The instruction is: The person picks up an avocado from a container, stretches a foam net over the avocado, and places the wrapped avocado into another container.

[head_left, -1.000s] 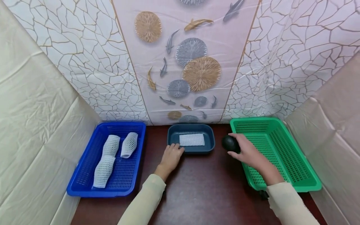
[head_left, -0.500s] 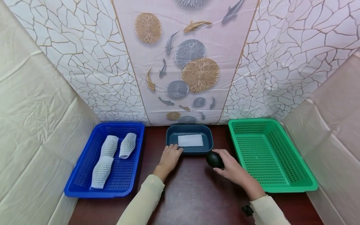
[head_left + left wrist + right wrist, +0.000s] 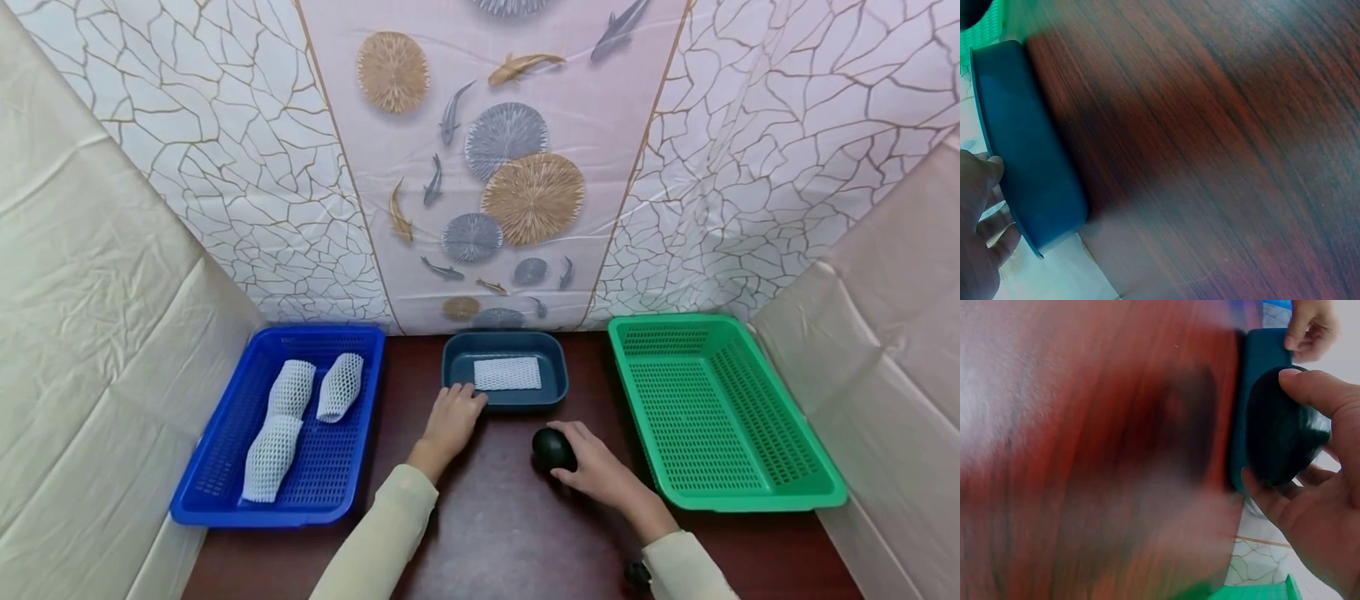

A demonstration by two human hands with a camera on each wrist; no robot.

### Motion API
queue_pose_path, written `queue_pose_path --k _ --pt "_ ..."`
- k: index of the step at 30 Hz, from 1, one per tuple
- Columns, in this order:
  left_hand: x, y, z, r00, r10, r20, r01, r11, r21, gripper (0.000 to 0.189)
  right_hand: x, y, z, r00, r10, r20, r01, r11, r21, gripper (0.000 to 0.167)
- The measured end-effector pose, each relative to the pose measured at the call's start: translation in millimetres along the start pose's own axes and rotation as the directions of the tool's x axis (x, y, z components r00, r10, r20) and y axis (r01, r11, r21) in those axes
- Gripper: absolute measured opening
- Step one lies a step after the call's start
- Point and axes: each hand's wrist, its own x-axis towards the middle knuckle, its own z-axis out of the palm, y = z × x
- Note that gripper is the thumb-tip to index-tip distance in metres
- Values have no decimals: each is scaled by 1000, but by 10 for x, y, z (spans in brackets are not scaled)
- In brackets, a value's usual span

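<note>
My right hand (image 3: 596,471) grips a dark green, egg-shaped avocado (image 3: 553,450) over the table, in front of the small tray. In the right wrist view, thumb and fingers curl round the glossy avocado (image 3: 1285,428). At the near left rim of the dark blue tray (image 3: 525,402) is my left hand (image 3: 452,421). The left wrist view shows that hand's thumb (image 3: 995,169) against the tray's outer wall, its other fingers at the rim, pinching it. Inside the tray lies a flat white foam net sleeve (image 3: 507,373).
To the left stands a blue basket (image 3: 337,500) with three bulging white foam net sleeves (image 3: 272,458). A green basket (image 3: 757,502) stands on the right. Fabric walls (image 3: 135,333) enclose the dark wood table (image 3: 510,533) at the back and sides.
My right hand has carried the avocado from beside the green basket's left edge, leftward and nearer to me, to in front of the tray. The left hand stays at the tray's rim.
</note>
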Motion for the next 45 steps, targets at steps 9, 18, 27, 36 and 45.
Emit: queue_pose_path --k 9,18,27,36,45 --pt "14 -3 -11 1000 1 12 -1 1000 -11 20 27 31 124 999 38 32 -38 999 4 70" --pt "11 4 -33 1000 -4 28 5 1000 -21 20 19 72 189 996 66 64 -66 998 2 69" --pt "-2 4 -35 999 -5 43 6 1000 -19 19 17 74 214 992 93 81 -94 995 9 71" --pt "6 -5 -38 999 3 55 -2 1000 -13 16 8 64 226 991 92 96 -95 995 31 74" --pt "18 -4 -94 999 16 48 -16 1000 0 15 -8 53 218 991 97 96 -99 995 16 74"
